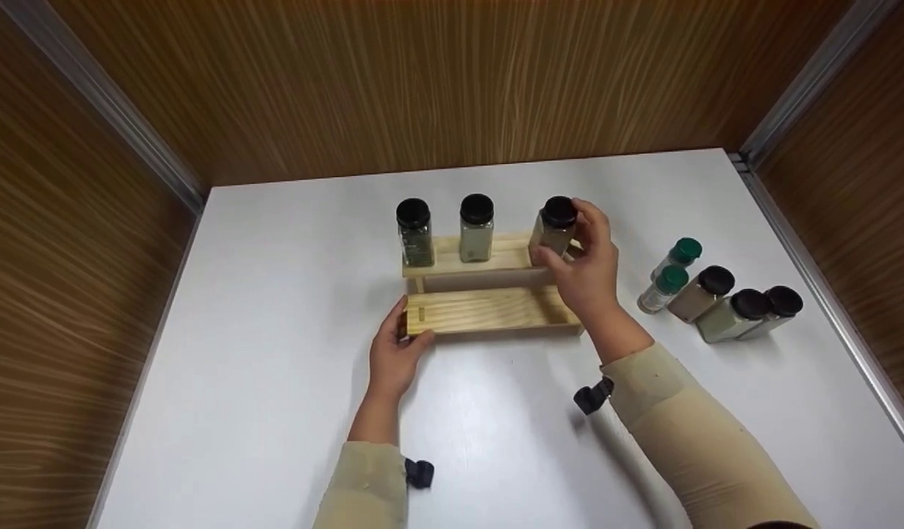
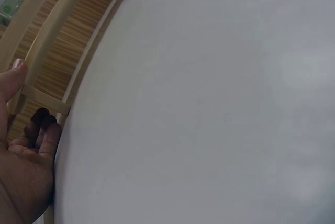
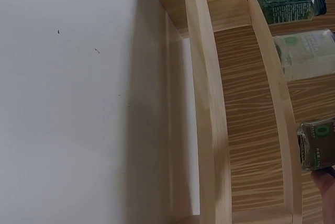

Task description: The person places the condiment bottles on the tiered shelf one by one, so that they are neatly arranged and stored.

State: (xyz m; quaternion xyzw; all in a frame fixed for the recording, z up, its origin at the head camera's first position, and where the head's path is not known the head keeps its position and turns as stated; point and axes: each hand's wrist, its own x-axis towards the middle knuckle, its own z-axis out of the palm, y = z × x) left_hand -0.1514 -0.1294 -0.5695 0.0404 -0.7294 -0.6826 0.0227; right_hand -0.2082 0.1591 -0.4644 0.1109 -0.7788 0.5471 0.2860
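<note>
A two-step wooden spice rack (image 1: 496, 310) stands on the white table. My left hand (image 1: 395, 360) holds the left end of its lower step, thumb at the front edge and the other fingers round the side. On the upper step, my right hand (image 1: 590, 275) grips a spice jar (image 1: 551, 234) with brown contents and a black lid, at the right end. Two more black-lidded jars stand upright on that step: a dark green one (image 1: 417, 242) at the left end and a pale one (image 1: 476, 236) near the middle. The right wrist view shows the gripped brown jar (image 3: 318, 143) at the step's edge.
Right of the rack stand two small green-capped bottles (image 1: 661, 290), a brown jar (image 1: 700, 294), a pale green jar (image 1: 731, 316) and another black-lidded jar (image 1: 779, 305). Wood-grain panels (image 1: 459, 88) rise behind the table (image 1: 290, 294) and at both sides.
</note>
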